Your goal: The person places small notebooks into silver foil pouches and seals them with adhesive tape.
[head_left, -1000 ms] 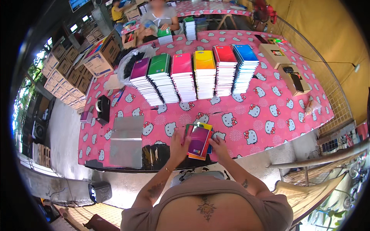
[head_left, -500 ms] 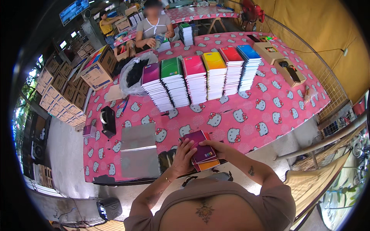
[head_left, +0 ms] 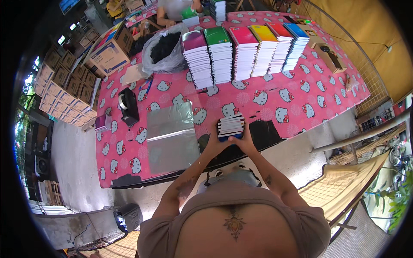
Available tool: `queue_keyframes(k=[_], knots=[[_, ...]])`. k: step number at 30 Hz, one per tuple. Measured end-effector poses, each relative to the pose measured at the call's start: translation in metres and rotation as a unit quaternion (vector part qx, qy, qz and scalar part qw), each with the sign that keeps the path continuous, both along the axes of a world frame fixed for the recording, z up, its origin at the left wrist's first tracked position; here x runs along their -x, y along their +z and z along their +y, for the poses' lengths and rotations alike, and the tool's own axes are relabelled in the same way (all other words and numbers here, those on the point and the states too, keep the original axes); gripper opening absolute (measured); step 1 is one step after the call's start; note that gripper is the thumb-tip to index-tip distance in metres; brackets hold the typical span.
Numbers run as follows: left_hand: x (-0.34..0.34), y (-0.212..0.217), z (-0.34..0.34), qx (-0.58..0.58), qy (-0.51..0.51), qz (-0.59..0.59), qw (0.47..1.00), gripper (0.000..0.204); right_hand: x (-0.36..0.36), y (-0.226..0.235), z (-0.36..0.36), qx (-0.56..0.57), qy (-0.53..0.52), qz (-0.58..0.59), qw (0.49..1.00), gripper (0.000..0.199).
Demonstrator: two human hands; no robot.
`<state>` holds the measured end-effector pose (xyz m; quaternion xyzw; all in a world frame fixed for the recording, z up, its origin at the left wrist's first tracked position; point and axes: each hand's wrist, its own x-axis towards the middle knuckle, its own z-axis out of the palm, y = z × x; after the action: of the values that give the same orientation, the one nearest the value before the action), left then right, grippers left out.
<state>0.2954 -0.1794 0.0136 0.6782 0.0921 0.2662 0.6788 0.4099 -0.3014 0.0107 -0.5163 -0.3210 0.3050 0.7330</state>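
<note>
Both hands grip a small stack of notebooks [head_left: 231, 125] over the table's near edge. White page edges face upward, and a blue cover shows at the near side. My left hand [head_left: 215, 139] wraps the stack's left side. On the opposite side my right hand [head_left: 245, 139] holds it, thumb across the near end. Beyond them stand tall notebook piles in a row: purple [head_left: 197, 64], green [head_left: 220, 60], pink [head_left: 246, 60], yellow [head_left: 262, 53], red [head_left: 280, 48] and blue [head_left: 295, 47].
Clear plastic sheets [head_left: 172, 142] lie left of my hands, with a black tape dispenser [head_left: 128, 107] and small purple notebooks [head_left: 103, 123] farther left. A plastic bag of black material [head_left: 165, 49] sits behind. Cartons [head_left: 109, 49] stand at far left; a co-worker [head_left: 174, 10] sits across.
The stack has been turned from lying with its purple cover up to showing its page edges upward. Both hands now hold its sides. The view has shifted, moving the table scene upward.
</note>
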Motion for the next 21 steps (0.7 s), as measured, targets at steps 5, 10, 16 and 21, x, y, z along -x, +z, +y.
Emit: queue_keyframes(k=[5, 10, 16, 21], knots=[[0.005, -0.002, 0.015, -0.088, -0.017, 0.027, 0.996, 0.104, -0.022, 0.007, 0.003, 0.0, -0.007, -0.219, 0.976, 0.108], [-0.004, -0.008, 0.023, -0.066, -0.046, 0.02, 0.997, 0.089, -0.015, 0.013, 0.004, 0.017, 0.064, -0.122, 0.99, 0.099], [0.0, 0.006, 0.02, -0.17, -0.003, 0.113, 0.979, 0.089, -0.033, 0.014, -0.003, 0.078, 0.111, -0.139, 0.981, 0.09], [0.012, 0.037, 0.025, -0.2, -0.026, 0.197, 0.959, 0.089, -0.03, 0.015, -0.001, 0.042, 0.092, -0.202, 0.974, 0.086]])
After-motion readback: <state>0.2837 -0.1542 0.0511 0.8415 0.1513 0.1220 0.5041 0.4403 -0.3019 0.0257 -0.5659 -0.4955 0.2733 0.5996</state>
